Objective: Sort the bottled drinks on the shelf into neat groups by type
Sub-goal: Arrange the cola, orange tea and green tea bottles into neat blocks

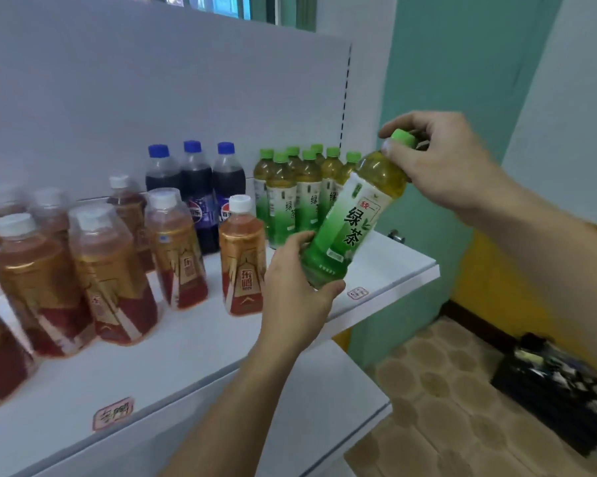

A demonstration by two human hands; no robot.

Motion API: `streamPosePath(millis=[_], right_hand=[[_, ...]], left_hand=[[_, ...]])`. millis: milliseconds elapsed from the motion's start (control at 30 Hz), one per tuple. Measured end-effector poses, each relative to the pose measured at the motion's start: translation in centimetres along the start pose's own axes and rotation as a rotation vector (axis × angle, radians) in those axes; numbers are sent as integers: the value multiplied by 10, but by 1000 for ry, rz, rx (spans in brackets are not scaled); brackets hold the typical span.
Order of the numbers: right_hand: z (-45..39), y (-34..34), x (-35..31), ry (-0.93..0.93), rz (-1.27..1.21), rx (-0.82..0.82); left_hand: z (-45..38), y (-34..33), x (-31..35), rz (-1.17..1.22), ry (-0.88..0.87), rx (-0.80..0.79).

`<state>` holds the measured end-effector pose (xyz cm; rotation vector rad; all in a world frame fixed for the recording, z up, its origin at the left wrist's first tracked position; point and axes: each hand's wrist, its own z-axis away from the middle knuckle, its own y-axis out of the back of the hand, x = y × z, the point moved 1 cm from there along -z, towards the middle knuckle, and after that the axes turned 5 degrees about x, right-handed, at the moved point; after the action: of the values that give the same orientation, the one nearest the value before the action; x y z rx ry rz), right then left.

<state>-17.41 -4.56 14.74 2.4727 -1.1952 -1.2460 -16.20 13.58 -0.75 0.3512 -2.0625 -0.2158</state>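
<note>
The tilted green tea bottle (pixel 350 218), gripped at its base by the left hand (pixel 295 290) and at its cap by the right hand (pixel 438 163), both sets of fingers closed on it, is held above the shelf (pixel 386 270) at its right end and is best stood upright just beside the green tea group (pixel 300 191) at the far right, label faced forward.

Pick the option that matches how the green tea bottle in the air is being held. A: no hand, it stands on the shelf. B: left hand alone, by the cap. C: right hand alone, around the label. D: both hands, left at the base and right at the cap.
D: the tilted green tea bottle has the left hand round its base and the right hand at its green cap.
</note>
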Motion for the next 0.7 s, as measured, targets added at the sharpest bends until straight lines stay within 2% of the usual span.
streamPosePath(millis=[233,400,533,700], right_hand=[[-82,-39,52,112,99,-198],[-125,-72,71,316,121,-331],[-148,-100,91,468,72,-367],[-163,-122,109,666,70,-438]], left_hand=[[-70,-52,-30,-24,174,2],[-110,-82,-55,-67,299,26],[-130,-98,-72,-115,381,86],[-138,-114,-78,-281,371,133]])
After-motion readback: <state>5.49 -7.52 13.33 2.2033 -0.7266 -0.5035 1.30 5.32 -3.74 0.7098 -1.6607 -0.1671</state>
